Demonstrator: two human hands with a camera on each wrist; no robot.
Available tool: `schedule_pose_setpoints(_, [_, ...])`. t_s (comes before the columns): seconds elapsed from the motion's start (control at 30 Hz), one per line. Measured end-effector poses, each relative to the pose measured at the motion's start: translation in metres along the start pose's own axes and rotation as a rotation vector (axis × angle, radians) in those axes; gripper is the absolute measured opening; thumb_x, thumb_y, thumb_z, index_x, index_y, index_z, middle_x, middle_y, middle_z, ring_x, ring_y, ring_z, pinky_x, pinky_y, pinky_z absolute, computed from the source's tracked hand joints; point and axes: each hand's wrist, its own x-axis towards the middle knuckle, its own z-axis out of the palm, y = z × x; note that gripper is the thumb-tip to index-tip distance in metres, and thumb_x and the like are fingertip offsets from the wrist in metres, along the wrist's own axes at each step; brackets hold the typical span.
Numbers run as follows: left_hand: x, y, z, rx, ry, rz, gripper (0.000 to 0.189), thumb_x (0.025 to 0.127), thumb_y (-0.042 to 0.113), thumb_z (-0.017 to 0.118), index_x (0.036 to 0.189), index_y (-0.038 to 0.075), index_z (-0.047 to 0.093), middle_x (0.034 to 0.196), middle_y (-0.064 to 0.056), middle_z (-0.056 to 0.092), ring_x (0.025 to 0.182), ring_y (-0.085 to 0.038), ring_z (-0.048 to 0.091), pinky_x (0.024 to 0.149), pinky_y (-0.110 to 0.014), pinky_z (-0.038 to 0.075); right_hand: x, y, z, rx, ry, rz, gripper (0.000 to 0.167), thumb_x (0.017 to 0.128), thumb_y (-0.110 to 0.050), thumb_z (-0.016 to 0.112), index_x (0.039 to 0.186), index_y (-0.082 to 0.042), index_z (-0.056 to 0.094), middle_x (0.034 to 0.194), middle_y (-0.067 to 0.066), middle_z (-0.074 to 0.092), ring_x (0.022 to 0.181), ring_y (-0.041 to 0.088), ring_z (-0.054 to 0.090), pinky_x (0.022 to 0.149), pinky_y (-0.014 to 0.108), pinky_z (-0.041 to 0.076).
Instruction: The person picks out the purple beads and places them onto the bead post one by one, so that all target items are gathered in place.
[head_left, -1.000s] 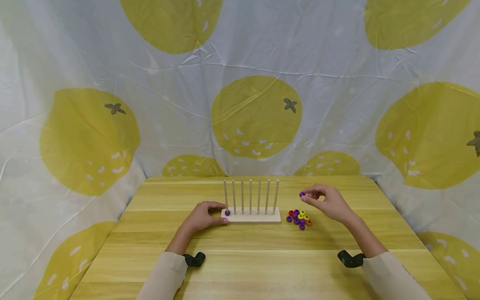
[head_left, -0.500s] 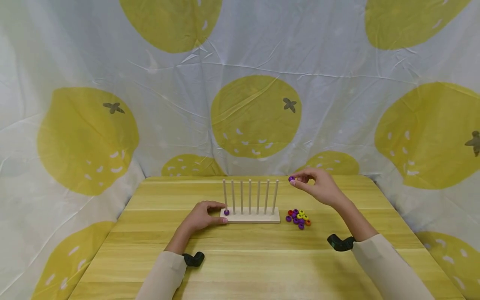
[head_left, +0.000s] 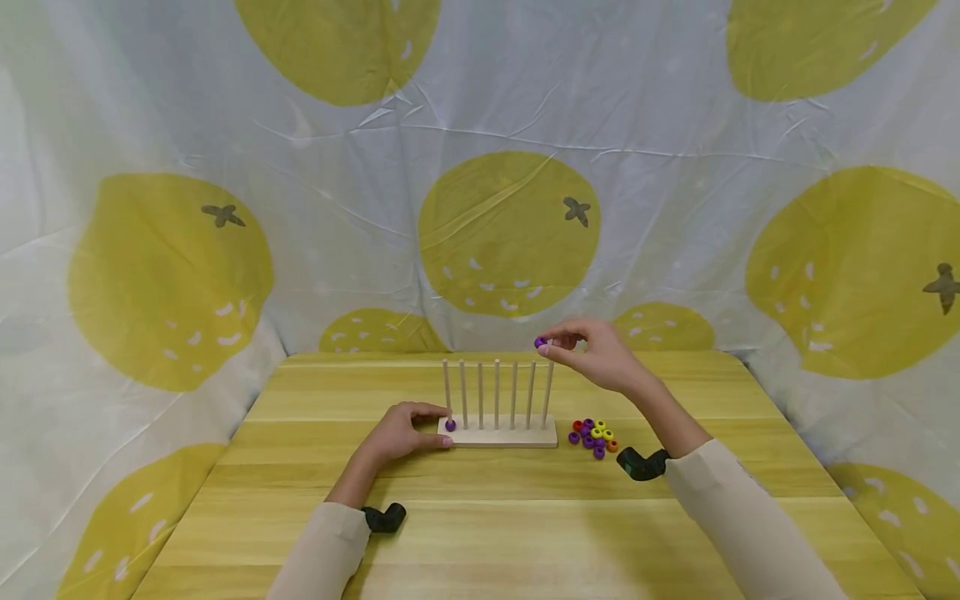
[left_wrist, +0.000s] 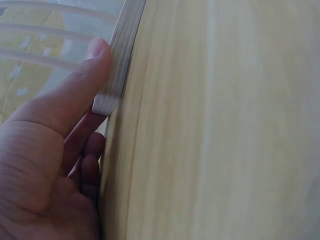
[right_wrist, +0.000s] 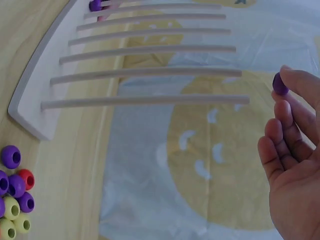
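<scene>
Open gap between pinched bead (right_wrist: 280,84) and peg tips (right_wrist: 237,73)

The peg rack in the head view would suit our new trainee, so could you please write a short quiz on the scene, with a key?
1. Multiple choice: how many upright pegs does the wooden rack have?
a) five
b) seven
c) nine

2. True or false: the right grip pinches a yellow bead.

3. Fill in the gap: in the head view, the left grip holds the rack by its ____ end.

Key:
1. b
2. False; it pinches a purple bead.
3. left
</scene>
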Motion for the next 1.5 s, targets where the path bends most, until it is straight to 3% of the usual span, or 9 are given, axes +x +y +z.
schedule_pose_setpoints(0.3, [0.001, -0.002, 0.000, 0.018, -0.009, 0.016, 0.055, 0.076, 0.042, 0.092, 0.126, 0.024, 0.075, 0.129, -0.001, 0.073, 0.129, -0.028, 0.062, 0.110, -0.050, 0.049, 0.015, -0.007, 0.011, 0.010, -0.036, -0.043, 0.030, 0.099, -0.038, 0.071, 0.122, -0.020, 0.077, 0.094, -0.005, 0.068, 0.086, 0.019, 0.058, 0.076, 0.037, 0.049])
schedule_pose_setpoints(0.83, [0.002, -0.003, 0.002, 0.004, -0.001, 0.004, 0.053, 0.075, 0.041, 0.093, 0.123, 0.025, 0.077, 0.127, -0.001, 0.074, 0.127, -0.027, 0.063, 0.111, -0.050, 0.048, 0.036, -0.032, 0.040, 0.023, -0.092, -0.116, 0.026, 0.100, -0.034, 0.071, 0.118, -0.017, 0.079, 0.088, -0.005, 0.069, 0.081, 0.016, 0.059, 0.073, 0.033, 0.051])
schedule_pose_setpoints(1.5, [0.002, 0.002, 0.000, 0.018, 0.004, -0.012, 0.055, 0.076, 0.043, 0.092, 0.124, 0.023, 0.076, 0.130, -0.003, 0.072, 0.130, -0.029, 0.062, 0.112, -0.052, 0.047, 0.060, -0.053, 0.076, 0.057, -0.154, -0.158, 0.019, 0.097, -0.030, 0.074, 0.109, -0.018, 0.082, 0.096, -0.004, 0.072, 0.078, 0.016, 0.056, 0.068, 0.028, 0.047])
